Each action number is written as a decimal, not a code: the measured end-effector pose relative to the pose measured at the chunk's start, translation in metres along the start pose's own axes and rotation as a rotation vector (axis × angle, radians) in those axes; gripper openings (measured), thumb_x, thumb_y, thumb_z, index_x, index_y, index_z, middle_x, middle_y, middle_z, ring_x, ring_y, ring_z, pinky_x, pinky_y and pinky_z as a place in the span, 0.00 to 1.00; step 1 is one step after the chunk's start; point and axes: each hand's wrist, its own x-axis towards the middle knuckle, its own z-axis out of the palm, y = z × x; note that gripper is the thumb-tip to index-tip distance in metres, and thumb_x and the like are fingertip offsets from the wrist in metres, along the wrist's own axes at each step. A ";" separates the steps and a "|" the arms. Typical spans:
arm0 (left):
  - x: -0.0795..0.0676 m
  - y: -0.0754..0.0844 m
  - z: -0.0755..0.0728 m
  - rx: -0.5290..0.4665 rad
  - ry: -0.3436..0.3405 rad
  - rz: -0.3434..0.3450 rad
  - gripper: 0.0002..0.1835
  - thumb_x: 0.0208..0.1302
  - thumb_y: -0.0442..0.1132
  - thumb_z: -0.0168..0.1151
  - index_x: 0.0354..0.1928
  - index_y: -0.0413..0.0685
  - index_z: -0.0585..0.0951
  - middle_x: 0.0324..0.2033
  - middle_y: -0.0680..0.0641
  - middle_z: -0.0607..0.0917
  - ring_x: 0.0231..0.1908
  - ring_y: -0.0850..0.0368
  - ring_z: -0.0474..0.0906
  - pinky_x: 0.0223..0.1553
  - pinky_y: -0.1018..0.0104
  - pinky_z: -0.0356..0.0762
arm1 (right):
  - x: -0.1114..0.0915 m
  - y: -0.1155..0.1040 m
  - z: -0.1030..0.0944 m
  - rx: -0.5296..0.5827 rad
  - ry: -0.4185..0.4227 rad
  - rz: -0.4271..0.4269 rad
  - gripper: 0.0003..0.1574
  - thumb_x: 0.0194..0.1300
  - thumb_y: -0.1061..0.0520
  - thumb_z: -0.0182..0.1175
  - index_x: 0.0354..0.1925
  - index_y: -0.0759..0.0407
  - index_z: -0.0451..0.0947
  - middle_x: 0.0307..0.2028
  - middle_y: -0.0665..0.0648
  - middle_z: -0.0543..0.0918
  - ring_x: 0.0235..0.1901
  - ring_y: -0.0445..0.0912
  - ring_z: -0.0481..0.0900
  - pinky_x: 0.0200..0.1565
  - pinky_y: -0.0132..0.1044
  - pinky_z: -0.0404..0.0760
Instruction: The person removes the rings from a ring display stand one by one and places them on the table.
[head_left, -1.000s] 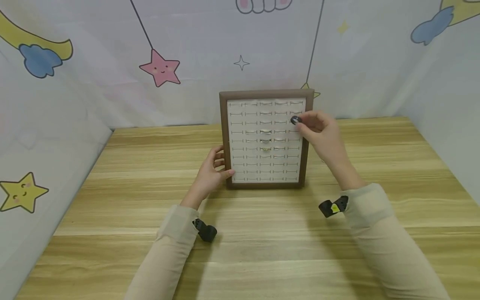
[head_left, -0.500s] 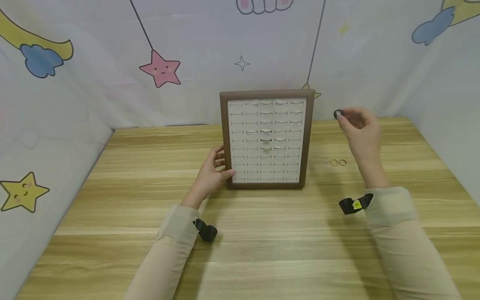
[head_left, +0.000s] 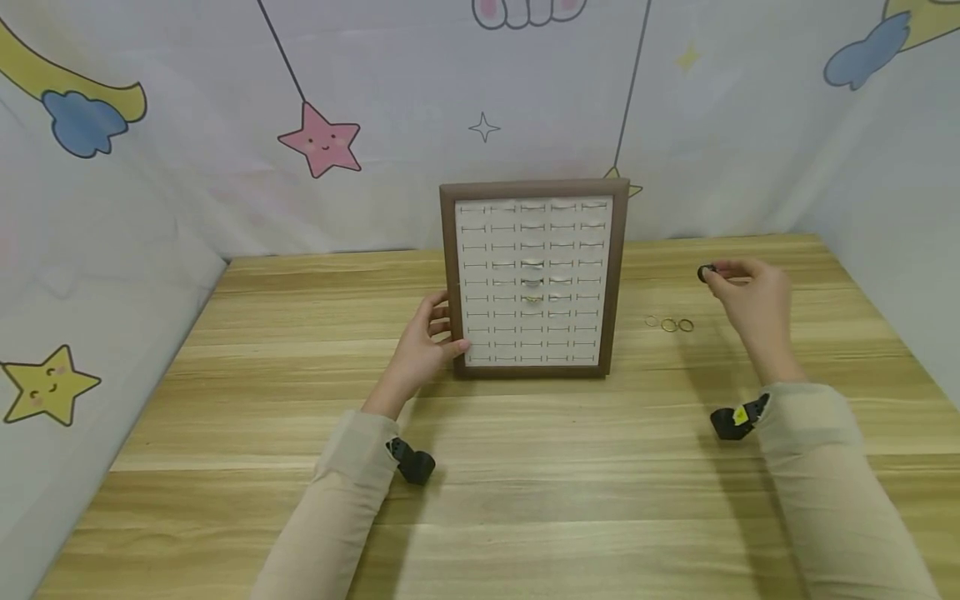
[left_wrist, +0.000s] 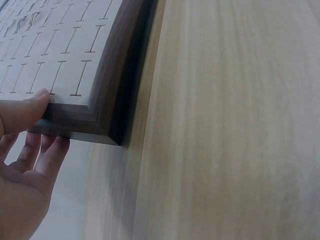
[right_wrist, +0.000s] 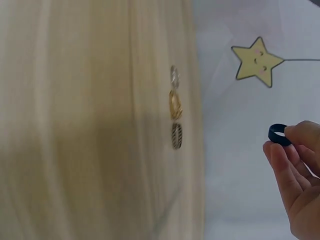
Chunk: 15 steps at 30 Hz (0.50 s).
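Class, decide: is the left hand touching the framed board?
Touching. In the left wrist view, the left hand rests its thumb on the framed board, with fingertips against its side.

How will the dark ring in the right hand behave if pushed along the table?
The dark ring is probably stiff: its band looks round, pinched in the right hand. It is likely light, as thumb and fingertips alone hold it up. Set on edge, it may roll, being round, across the flat-looking table.

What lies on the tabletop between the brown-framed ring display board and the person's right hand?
Three finger rings lie there in a row, between the ring display board and the right hand; the head view shows this.
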 end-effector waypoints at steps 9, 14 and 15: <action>0.001 -0.001 0.000 0.002 0.006 0.000 0.43 0.57 0.24 0.61 0.71 0.50 0.54 0.63 0.40 0.66 0.64 0.43 0.66 0.65 0.52 0.69 | 0.001 0.020 -0.004 -0.087 -0.066 -0.025 0.20 0.66 0.56 0.57 0.48 0.71 0.79 0.36 0.63 0.83 0.17 0.19 0.69 0.20 0.20 0.72; 0.002 -0.002 0.000 0.012 0.011 -0.016 0.43 0.58 0.25 0.62 0.71 0.51 0.54 0.63 0.40 0.67 0.64 0.44 0.67 0.65 0.53 0.69 | 0.002 0.030 -0.003 -0.163 -0.138 -0.023 0.18 0.65 0.57 0.57 0.46 0.70 0.79 0.41 0.71 0.84 0.21 0.26 0.72 0.25 0.21 0.71; 0.002 -0.002 0.000 0.013 0.010 -0.021 0.43 0.58 0.25 0.62 0.72 0.52 0.54 0.63 0.41 0.67 0.64 0.44 0.67 0.65 0.52 0.69 | 0.002 0.031 -0.002 -0.178 -0.157 -0.024 0.17 0.64 0.57 0.57 0.45 0.69 0.80 0.43 0.72 0.83 0.24 0.29 0.72 0.27 0.22 0.71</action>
